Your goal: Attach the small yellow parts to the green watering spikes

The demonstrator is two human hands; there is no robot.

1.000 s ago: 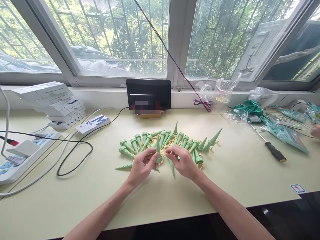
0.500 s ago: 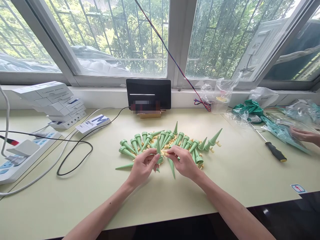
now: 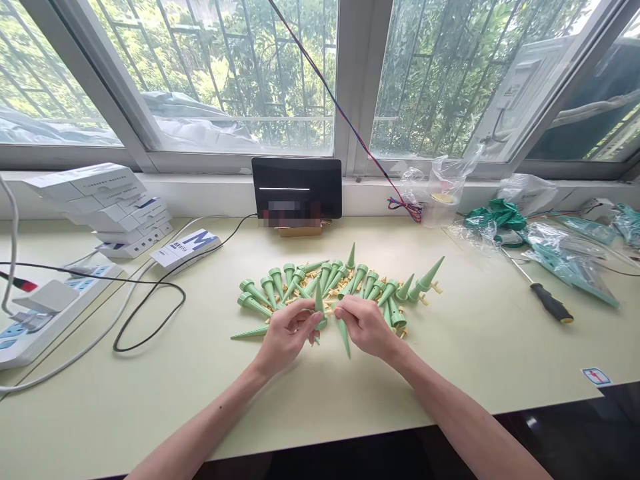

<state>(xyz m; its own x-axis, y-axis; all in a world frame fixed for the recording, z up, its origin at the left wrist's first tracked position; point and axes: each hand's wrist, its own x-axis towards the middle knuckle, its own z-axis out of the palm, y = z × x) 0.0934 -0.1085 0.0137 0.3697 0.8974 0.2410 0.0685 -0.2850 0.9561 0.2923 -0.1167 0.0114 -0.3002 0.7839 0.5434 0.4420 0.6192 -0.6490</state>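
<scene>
My left hand (image 3: pixel 293 330) is closed round a green plastic watering spike (image 3: pixel 319 297), its pointed tip up. Facing it, my right hand (image 3: pixel 367 323) pinches a small yellow valve (image 3: pixel 330 311) at the side of that spike; my fingers hide how far it sits in. Below my right fingers lies another green spike (image 3: pixel 343 337), point toward me. Behind both hands spreads a pile of green spikes (image 3: pixel 270 288) with small yellow valves among them. One loose spike (image 3: pixel 249 333) lies left of my left hand.
A black tablet (image 3: pixel 297 187) leans at the back. White boxes (image 3: pixel 115 207) and a power strip (image 3: pixel 65 303) with cables are at left. To the right are a screwdriver (image 3: pixel 550 302), clear plastic bags (image 3: pixel 565 250) and a green bundle (image 3: pixel 500 217).
My right fingers have curled and turned slightly at the yellow valve. Another person's hand at the far right has left the view, and the plastic bag there has shifted.
</scene>
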